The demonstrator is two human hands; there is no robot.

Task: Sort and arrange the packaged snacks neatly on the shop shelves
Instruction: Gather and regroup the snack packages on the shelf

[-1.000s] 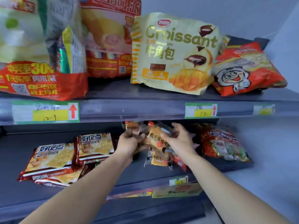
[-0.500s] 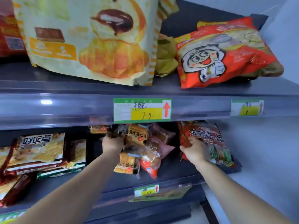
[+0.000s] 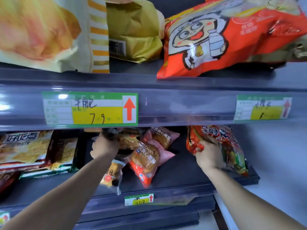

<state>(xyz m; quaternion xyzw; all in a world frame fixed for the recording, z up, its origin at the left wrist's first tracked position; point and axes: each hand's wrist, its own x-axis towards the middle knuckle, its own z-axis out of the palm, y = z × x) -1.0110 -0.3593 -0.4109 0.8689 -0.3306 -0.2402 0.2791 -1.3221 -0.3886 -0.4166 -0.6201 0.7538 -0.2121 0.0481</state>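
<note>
Head view, left hand: the left hand (image 3: 104,147) reaches under the upper shelf rail, with its fingers curled round the tops of the bunched clear plastic toast packets (image 3: 128,141) printed in orange; which packet of the bunch it grips cannot be told.
Head view, toast packets: on the dark grey lower shelf (image 3: 182,171), mid-width, one hanging down past the wrist toward the shelf's front edge.
Head view, right hand: the right hand (image 3: 207,155) clasps the lower left edge of the crinkly foil red snack bag (image 3: 221,140), fingers bent over its rim.
Head view, red snack bag: at the right end of the lower shelf, leaning back, well apart from the toast packets.
Head view, between the hands: two pink-and-red bean bread packets (image 3: 147,161) lie overlapped, touching the toast packets.
Head view, lower shelf left: flat yellow-and-brown cracker packs (image 3: 25,150) sit side by side.
Head view, upper shelf: a cream croissant bag with orange stripes (image 3: 49,30), a crumpled gold bag (image 3: 136,30) behind it, and a big red cartoon-figure bag (image 3: 224,39) at the right.
Head view, rail: a green-and-yellow price tag with a red arrow (image 3: 89,108), handwritten "7 9".
</note>
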